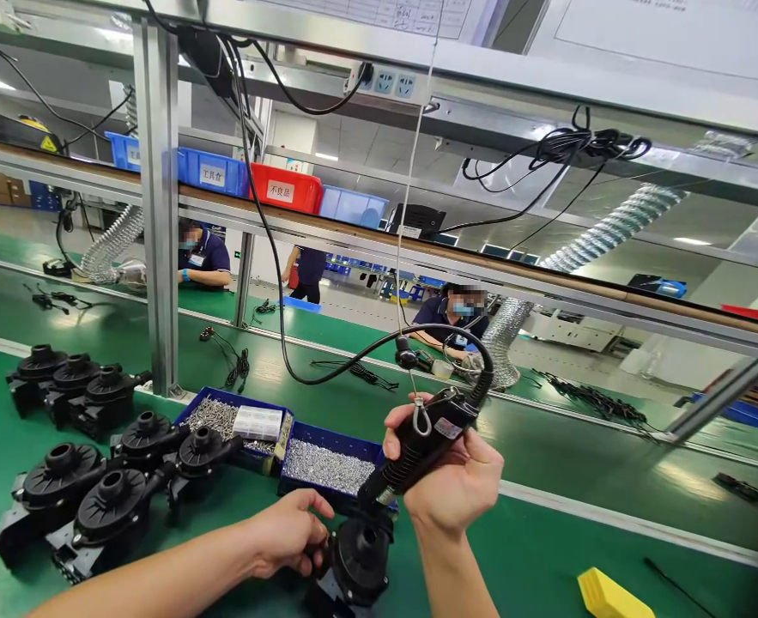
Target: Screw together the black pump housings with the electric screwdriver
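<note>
In the head view, my right hand is wrapped around a black electric screwdriver, tilted with its tip down to the left. That tip meets the far edge of a black blower on the bench; the exact contact point is hidden. My left hand is closed, its curled fingers gripping the left side of this blower. A cable runs from the screwdriver's top end, and a thin cord holds it by a metal loop. Just behind are a blue bin of small metal parts and a blue bin of screws.
Several more black blowers stand on the green bench at left. A yellow object lies at the front right. A metal post rises behind the bins. People sit across the line.
</note>
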### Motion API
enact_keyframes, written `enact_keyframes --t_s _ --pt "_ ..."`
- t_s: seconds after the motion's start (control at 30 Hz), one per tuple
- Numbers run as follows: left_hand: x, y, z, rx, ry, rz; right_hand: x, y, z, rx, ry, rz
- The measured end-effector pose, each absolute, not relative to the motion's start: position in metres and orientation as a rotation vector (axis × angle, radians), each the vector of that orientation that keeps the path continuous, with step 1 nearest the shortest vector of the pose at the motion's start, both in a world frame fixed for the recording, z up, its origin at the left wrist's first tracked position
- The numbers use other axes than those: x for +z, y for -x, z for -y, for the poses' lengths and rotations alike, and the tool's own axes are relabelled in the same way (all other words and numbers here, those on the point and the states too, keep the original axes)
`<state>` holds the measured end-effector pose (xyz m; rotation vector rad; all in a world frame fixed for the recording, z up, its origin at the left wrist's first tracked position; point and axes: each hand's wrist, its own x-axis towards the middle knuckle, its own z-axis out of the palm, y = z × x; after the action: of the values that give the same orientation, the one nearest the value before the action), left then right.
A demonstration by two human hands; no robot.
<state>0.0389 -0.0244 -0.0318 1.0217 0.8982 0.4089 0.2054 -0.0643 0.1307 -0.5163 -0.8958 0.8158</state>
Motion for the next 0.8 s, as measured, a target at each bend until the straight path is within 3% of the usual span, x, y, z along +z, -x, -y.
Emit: enact_keyframes --t_s 0.8 --pt "-0.015 -0.043 0.055 0.567 -1.118 -0.854 0.086 -0.195 0.046 1.166 0.555 1.145"
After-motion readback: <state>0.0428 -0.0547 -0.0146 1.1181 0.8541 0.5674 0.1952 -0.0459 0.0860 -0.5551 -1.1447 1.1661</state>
